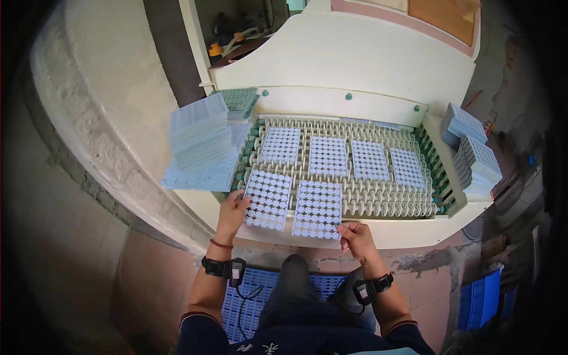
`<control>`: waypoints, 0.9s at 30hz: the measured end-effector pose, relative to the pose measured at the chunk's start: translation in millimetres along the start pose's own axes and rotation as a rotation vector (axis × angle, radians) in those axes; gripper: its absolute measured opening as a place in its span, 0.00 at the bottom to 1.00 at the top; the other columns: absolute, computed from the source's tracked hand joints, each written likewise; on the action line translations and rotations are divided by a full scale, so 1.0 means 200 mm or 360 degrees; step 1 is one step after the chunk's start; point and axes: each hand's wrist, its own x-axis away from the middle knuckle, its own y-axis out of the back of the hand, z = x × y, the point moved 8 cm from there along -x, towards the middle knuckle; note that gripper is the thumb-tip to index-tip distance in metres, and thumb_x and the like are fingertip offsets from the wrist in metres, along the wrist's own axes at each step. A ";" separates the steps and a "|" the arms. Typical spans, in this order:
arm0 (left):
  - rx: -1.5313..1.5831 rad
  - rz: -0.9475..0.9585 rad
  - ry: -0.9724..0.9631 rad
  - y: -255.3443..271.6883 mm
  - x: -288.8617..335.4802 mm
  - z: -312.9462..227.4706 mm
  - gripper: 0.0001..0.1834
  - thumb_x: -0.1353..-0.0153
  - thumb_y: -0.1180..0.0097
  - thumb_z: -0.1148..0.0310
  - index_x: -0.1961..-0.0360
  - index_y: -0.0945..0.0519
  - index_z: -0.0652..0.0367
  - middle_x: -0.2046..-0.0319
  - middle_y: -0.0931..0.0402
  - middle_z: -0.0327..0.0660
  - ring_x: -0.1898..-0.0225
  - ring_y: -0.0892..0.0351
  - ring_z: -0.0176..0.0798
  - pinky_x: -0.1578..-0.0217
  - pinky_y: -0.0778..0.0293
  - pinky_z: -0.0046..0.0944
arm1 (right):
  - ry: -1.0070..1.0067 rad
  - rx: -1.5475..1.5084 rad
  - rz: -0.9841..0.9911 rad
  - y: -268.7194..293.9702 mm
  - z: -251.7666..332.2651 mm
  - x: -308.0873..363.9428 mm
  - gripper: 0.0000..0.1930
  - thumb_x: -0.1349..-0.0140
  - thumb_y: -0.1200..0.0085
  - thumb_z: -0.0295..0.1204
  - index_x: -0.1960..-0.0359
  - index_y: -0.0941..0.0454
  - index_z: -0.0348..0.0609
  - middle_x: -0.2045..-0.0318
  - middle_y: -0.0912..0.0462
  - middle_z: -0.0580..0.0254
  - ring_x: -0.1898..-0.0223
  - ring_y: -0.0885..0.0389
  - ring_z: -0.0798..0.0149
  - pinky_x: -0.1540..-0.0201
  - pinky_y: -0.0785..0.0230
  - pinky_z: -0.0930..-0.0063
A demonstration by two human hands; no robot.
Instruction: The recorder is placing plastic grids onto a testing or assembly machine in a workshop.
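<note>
Two white circuit-board panels, perforated in a grid, are at the near edge of a roller conveyor [378, 204]. My left hand [232, 212] pinches the left edge of the left panel [268, 200], which tilts slightly. By its lower right corner, the right panel [318, 208] is gripped between the thumb and fingers of my right hand [356, 238]. Both panels overlap the machine's front rim. Farther in, several similar panels lie flat in a row on the rollers, among them a far-left panel [280, 145] and a far-right panel [407, 167].
A tall stack of pale panels [201, 133] stands left of the conveyor, near a green rack [235, 102]. More stacked panels [478, 161] sit on the right ledge. Behind the rollers rises a white machine cover [367, 53]. Blue slatted matting [251, 296] lies under me.
</note>
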 end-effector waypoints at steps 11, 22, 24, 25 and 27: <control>-0.2346 0.0043 -0.1003 -0.29 0.17 -0.16 0.30 0.46 0.51 0.49 0.49 0.31 0.60 0.47 0.37 0.53 0.45 0.41 0.56 0.46 0.47 0.53 | 0.0084 0.0023 -0.0193 0.07 0.01 -0.03 0.12 0.44 0.45 0.34 0.77 0.25 0.37 0.89 0.27 0.65 0.92 0.33 0.75 0.89 0.39 0.85; -0.2184 -0.0050 -0.1052 -0.28 0.19 -0.25 0.24 0.44 0.50 0.61 0.49 0.33 0.63 0.46 0.40 0.53 0.43 0.43 0.56 0.43 0.50 0.52 | 0.0802 0.0298 -0.0762 0.57 0.48 0.27 0.09 0.43 0.47 0.30 0.72 0.26 0.36 0.84 0.27 0.68 0.88 0.32 0.77 0.88 0.41 0.86; -0.2047 -0.0059 -0.1093 -0.26 0.22 -0.28 0.23 0.44 0.50 0.61 0.50 0.33 0.63 0.46 0.39 0.53 0.44 0.43 0.57 0.43 0.49 0.51 | 0.1081 0.0428 -0.1153 0.78 0.71 0.41 0.08 0.44 0.45 0.29 0.71 0.28 0.37 0.84 0.30 0.70 0.89 0.35 0.79 0.89 0.44 0.86; -0.1946 -0.0119 -0.1106 -0.24 0.25 -0.29 0.23 0.44 0.50 0.62 0.51 0.32 0.64 0.47 0.39 0.54 0.44 0.42 0.58 0.44 0.48 0.50 | 0.1196 0.0508 -0.1301 0.86 0.83 0.48 0.09 0.45 0.44 0.30 0.70 0.29 0.37 0.83 0.30 0.71 0.88 0.36 0.80 0.88 0.45 0.87; -0.1870 -0.0124 -0.1110 -0.26 0.28 -0.28 0.22 0.44 0.50 0.63 0.51 0.32 0.65 0.48 0.39 0.54 0.45 0.41 0.57 0.45 0.46 0.49 | 0.1444 0.0844 -0.1683 1.02 1.07 0.65 0.12 0.47 0.42 0.31 0.67 0.30 0.37 0.82 0.31 0.71 0.84 0.36 0.80 0.84 0.45 0.87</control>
